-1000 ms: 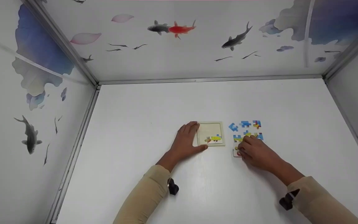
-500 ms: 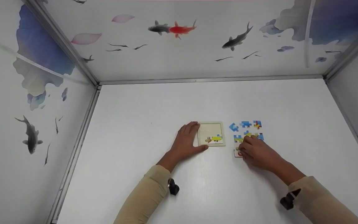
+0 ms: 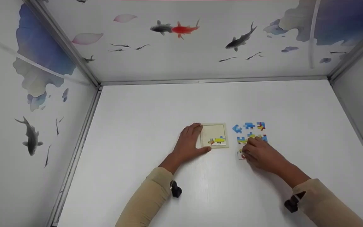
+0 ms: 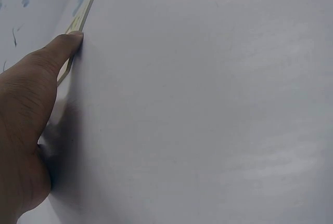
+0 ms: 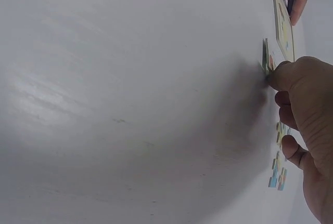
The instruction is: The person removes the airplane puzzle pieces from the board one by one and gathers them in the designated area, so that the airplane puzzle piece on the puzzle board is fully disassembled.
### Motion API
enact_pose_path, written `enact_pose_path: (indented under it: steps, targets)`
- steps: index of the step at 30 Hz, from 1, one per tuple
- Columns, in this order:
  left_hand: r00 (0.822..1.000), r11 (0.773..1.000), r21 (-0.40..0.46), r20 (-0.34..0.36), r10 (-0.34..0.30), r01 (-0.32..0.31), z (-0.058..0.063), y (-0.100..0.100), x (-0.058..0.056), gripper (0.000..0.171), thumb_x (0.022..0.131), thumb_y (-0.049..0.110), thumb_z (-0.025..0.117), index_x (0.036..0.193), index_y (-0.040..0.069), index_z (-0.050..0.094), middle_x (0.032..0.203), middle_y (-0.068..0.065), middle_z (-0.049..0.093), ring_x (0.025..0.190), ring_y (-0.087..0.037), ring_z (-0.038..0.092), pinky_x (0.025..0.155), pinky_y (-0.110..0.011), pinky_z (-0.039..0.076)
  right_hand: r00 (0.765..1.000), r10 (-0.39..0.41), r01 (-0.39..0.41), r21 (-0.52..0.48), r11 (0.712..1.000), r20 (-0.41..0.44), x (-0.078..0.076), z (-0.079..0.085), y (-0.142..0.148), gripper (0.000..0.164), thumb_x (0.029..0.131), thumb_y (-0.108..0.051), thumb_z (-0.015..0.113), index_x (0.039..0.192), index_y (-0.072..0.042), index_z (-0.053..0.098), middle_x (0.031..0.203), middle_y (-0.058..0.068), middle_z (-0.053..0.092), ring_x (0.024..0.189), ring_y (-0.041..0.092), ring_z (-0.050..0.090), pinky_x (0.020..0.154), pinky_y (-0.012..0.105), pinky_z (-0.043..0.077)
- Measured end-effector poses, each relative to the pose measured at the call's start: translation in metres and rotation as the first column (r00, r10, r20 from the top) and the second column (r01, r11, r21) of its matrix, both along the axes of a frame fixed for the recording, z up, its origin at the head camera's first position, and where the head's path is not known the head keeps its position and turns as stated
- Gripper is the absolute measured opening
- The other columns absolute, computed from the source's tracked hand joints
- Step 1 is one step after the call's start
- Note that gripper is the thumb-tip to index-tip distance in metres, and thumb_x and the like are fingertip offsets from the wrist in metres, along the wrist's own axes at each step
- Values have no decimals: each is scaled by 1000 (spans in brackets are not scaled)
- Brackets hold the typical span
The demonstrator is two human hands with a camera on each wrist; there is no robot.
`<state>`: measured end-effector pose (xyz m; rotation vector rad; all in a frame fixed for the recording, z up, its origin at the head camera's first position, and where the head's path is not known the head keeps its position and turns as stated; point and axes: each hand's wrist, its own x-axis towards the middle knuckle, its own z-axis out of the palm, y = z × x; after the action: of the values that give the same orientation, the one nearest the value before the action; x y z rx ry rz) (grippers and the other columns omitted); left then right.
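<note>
In the head view my left hand rests against the left side of a square wooden puzzle tray. Its fingers lie at the upper left corner and its thumb touches the lower edge. A joined strip of yellow and blue pieces sits in the tray's lower right. My right hand pinches a pale puzzle piece with a red print between thumb and fingertips, close over the table; the fingers hide part of it. The right wrist view shows this piece edge-on at the thumb tip.
Several loose pieces lie in rows beyond the right hand, among them a blue piece, another blue piece and a red and blue piece. The white table meets printed panels at the back and on both sides.
The puzzle piece at my right fingertips has shifted very slightly to the right. My left hand and the tray stay where they were.
</note>
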<state>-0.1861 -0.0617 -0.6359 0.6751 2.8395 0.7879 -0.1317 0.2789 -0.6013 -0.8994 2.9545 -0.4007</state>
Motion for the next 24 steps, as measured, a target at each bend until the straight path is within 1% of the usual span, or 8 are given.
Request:
enact_pose_path:
  steps: [6,12,15,20,24]
  targets:
    - [1000,1000,-2,10,8,-8,0,0,0,101,97,68,70,173,12,35,178,-6,34,165,-30,33,136,-51,30,1000,7,-7,-11,1000,-8,0,-1,1,19,95,-11,87,113,-13,82,106,0,67,96,16,50,81,36,53]
    - [1000,1000,-2,3,6,-6,0,0,-1,100,97,68,70,173,11,36,178,-6,35,165,-30,34,136,-52,31,1000,15,-15,-28,1000,-8,-2,0,1,18,96,-13,86,114,-13,81,108,0,68,98,16,52,84,37,54]
    - [1000,1000,-5,2,4,-4,0,-1,-1,100,97,68,70,173,11,36,178,-7,34,165,-31,34,136,-51,31,1000,19,-19,-49,999,-7,-6,2,-1,18,97,-13,85,114,-11,80,108,1,68,98,16,53,85,38,55]
    - [1000,1000,-20,3,1,-1,0,0,-1,100,98,69,68,173,11,35,178,-7,34,164,-32,35,136,-51,31,1000,23,-23,-65,998,-3,-16,4,-10,17,100,-11,81,117,-9,80,111,4,69,97,18,54,84,38,54]
    - [1000,1000,-17,3,8,-8,-1,1,0,101,97,69,69,173,12,36,178,-6,34,163,-30,35,136,-49,32,1000,6,-4,-67,998,30,-23,5,-25,21,103,-16,79,122,-10,80,114,5,69,100,19,56,87,39,58]
